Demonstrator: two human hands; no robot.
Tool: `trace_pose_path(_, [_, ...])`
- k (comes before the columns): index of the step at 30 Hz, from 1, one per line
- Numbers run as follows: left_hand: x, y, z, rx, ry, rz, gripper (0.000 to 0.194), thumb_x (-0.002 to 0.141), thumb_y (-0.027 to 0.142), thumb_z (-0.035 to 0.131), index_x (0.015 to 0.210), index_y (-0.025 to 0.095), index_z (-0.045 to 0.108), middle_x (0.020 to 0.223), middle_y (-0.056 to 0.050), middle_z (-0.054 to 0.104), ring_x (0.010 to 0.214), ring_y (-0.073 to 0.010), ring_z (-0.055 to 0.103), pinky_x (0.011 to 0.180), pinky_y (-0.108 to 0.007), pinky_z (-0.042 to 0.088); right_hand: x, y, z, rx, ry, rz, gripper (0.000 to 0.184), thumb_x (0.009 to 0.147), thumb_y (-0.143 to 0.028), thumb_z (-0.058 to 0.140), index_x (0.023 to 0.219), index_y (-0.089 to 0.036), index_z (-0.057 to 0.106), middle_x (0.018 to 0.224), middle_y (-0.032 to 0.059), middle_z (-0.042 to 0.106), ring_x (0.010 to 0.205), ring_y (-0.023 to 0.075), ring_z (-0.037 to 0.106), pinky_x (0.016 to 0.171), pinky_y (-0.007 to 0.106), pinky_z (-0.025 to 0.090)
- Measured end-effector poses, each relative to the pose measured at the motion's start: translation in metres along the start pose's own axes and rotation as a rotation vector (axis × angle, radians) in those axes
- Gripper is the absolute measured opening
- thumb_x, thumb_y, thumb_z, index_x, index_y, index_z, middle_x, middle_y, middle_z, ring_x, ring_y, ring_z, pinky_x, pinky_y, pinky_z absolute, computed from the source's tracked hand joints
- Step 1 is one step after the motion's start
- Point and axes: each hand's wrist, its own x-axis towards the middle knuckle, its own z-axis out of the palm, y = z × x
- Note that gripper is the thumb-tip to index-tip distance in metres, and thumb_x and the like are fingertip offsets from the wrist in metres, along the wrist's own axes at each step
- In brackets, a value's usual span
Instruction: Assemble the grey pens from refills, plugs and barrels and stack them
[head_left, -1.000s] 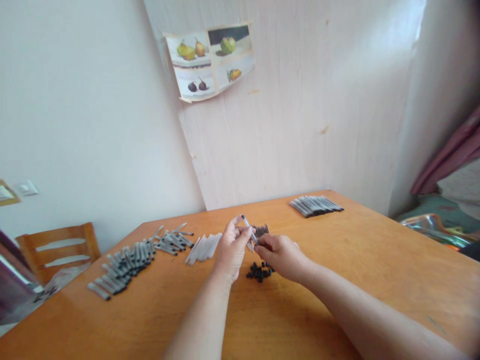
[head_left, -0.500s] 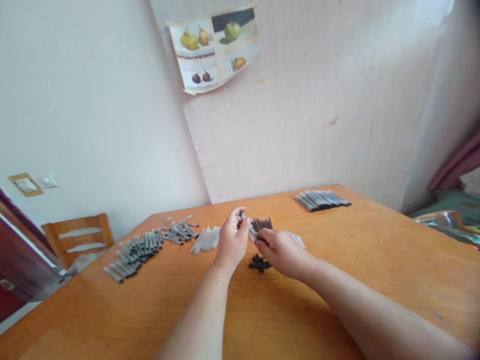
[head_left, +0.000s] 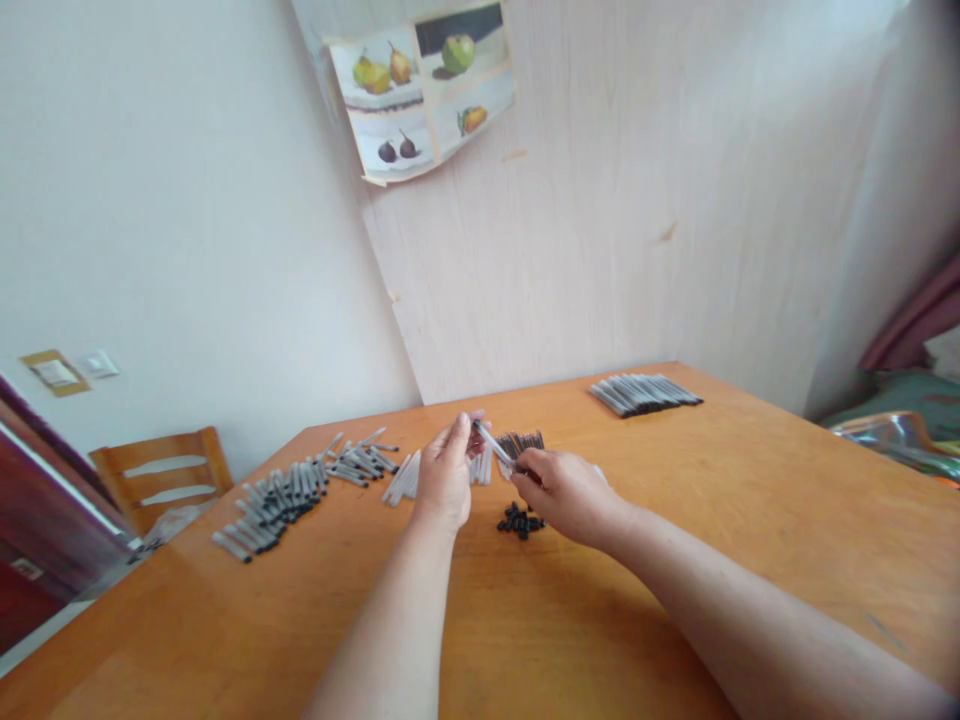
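The right hand pinches the pen by its low end. The pen pokes out toward ten o'clock, its black tip by the left hand; I can't tell if that hand grips. Little black caps lie at six o'clock from the pen, on the table.

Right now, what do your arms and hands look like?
They are human: the left hand and right hand have no gloves, and both forearms are bare, with no sleeve, watch or cable in view. Blur leaves rings uncertain.
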Motion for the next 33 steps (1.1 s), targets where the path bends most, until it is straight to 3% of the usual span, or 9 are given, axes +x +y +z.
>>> trace_pose_path(6, [0.004, 0.006, -0.004, -0.189, 0.031, -0.14, 0.026, 0.066, 0.028, 0.078, 0.084, 0.014, 0.065, 0.075, -0.003, 0.068, 0.067, -0.0095, 0.06, 0.064, -0.022, 0.043, -0.001, -0.001, 0.001, -0.008, 0.039, -0.017, 0.023, 0.089, -0.039, 0.048, 0.085, -0.022, 0.062, 0.076, 0.0024, 0.067, 0.066, 0.0134, 0.057, 0.054, 0.025, 0.023])
trace_pose_path(12, [0.005, 0.005, -0.008, -0.209, 0.015, -0.19, 0.024, 0.068, 0.026, 0.076, 0.08, 0.015, 0.058, 0.077, -0.004, 0.069, 0.065, -0.0101, 0.061, 0.065, -0.023, 0.045, 0.003, 0.004, 0.006, 0.14, 0.099, 0.022, 0.018, 0.086, -0.038, 0.052, 0.087, -0.021, 0.058, 0.067, -0.0014, 0.062, 0.057, 0.0112, 0.051, 0.053, 0.023, 0.027])
trace_pose_path(19, [0.006, 0.005, -0.012, -0.166, -0.026, -0.176, 0.022, 0.073, 0.028, 0.069, 0.088, 0.014, 0.062, 0.087, -0.009, 0.071, 0.078, -0.0149, 0.064, 0.068, -0.025, 0.047, 0.001, -0.001, -0.003, 0.387, -0.008, 0.06, 0.026, 0.09, -0.039, 0.044, 0.08, -0.021, 0.058, 0.065, -0.0015, 0.061, 0.056, 0.0107, 0.051, 0.052, 0.022, 0.033])
trace_pose_path(23, [0.006, 0.006, -0.012, -0.159, -0.007, -0.159, 0.024, 0.071, 0.031, 0.072, 0.085, 0.014, 0.063, 0.082, -0.006, 0.069, 0.072, -0.0125, 0.063, 0.064, -0.023, 0.047, -0.001, -0.006, -0.006, 0.419, -0.028, 0.098, 0.028, 0.09, -0.04, 0.043, 0.074, -0.021, 0.057, 0.063, -0.0017, 0.06, 0.055, 0.0105, 0.051, 0.052, 0.022, 0.034])
trace_pose_path(29, [0.009, 0.002, -0.013, -0.144, 0.105, -0.134, 0.025, 0.065, 0.023, 0.078, 0.082, 0.012, 0.063, 0.078, -0.004, 0.068, 0.065, -0.0076, 0.06, 0.063, -0.019, 0.046, 0.006, 0.005, 0.011, 0.547, 0.063, 0.09, 0.024, 0.085, -0.041, 0.052, 0.098, -0.021, 0.054, 0.069, -0.0021, 0.059, 0.057, 0.0113, 0.05, 0.052, 0.023, 0.037])
trace_pose_path(33, [0.011, -0.001, -0.017, -0.189, 0.089, -0.168, 0.023, 0.067, 0.022, 0.077, 0.084, 0.013, 0.064, 0.083, -0.005, 0.069, 0.071, -0.0088, 0.063, 0.066, -0.02, 0.049, 0.013, 0.017, 0.022, 0.581, 0.126, 0.113, 0.022, 0.081, -0.039, 0.055, 0.092, -0.02, 0.052, 0.074, -0.0012, 0.06, 0.061, 0.0115, 0.05, 0.055, 0.023, 0.039])
